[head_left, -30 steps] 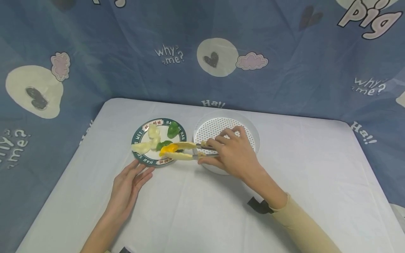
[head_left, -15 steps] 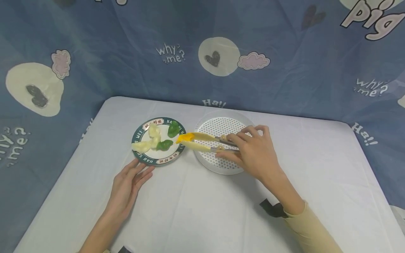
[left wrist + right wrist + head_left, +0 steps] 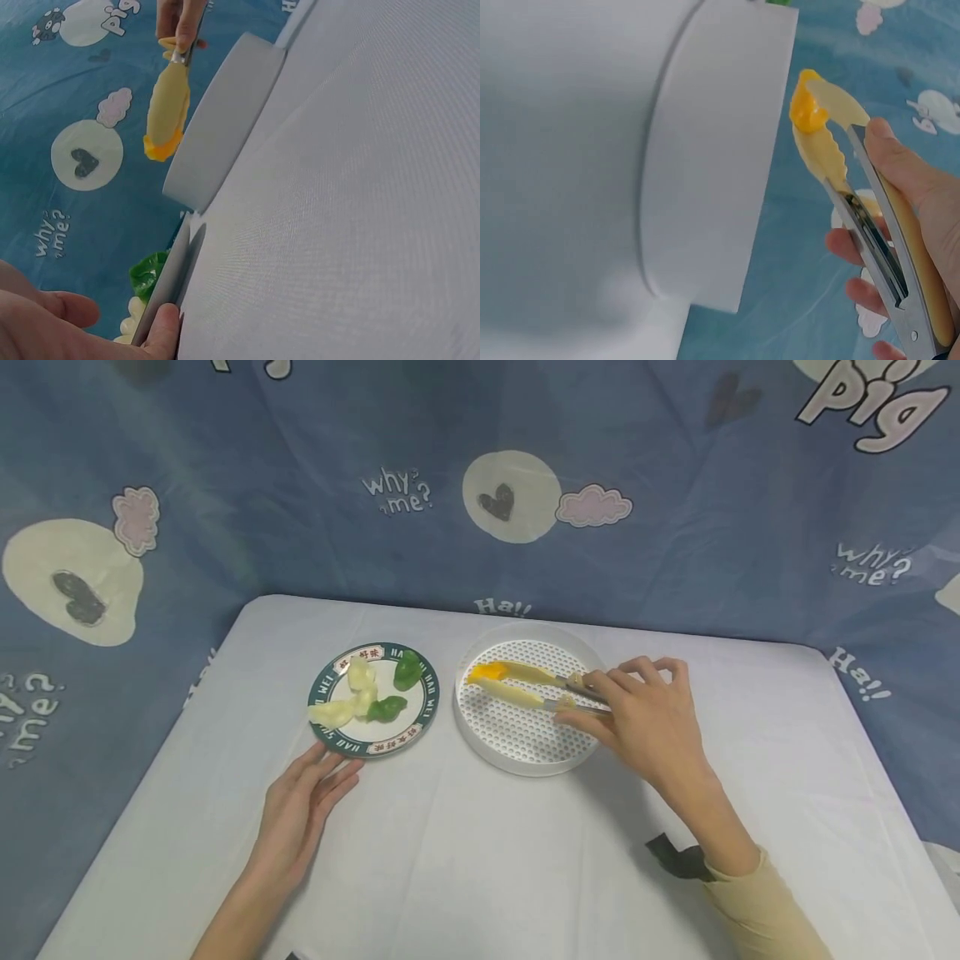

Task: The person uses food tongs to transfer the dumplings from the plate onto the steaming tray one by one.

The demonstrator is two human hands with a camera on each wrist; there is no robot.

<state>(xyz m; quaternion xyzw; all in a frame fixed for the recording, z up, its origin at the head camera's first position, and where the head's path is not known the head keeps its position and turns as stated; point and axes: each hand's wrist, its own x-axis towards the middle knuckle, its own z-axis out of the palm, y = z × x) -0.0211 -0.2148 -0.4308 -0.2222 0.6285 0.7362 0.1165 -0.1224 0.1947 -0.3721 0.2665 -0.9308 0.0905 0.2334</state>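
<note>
My right hand (image 3: 648,718) grips a pair of metal tongs with cream tips (image 3: 512,693). Pinched between those tips is a glossy yellow-orange piece (image 3: 808,103), perhaps bell pepper. It hangs over the left part of a round white perforated tray (image 3: 517,767), apart from its floor. My left hand (image 3: 296,814) touches the near rim of a green-edged plate (image 3: 427,697), fingers fairly straight. On that plate lie two green pieces, one at the back (image 3: 407,670) and one nearer (image 3: 386,708), beside several pale yellow-white pieces (image 3: 333,713).
The plate and the tray stand side by side on a white-covered table (image 3: 465,868), a narrow gap between them. The tray has a raised wall (image 3: 225,124). A blue printed cloth (image 3: 315,527) hangs behind the table's back edge.
My right hand has carried the yellow-orange piece in the tongs rightward, off the plate and over the tray. My left hand stays at the plate's rim.
</note>
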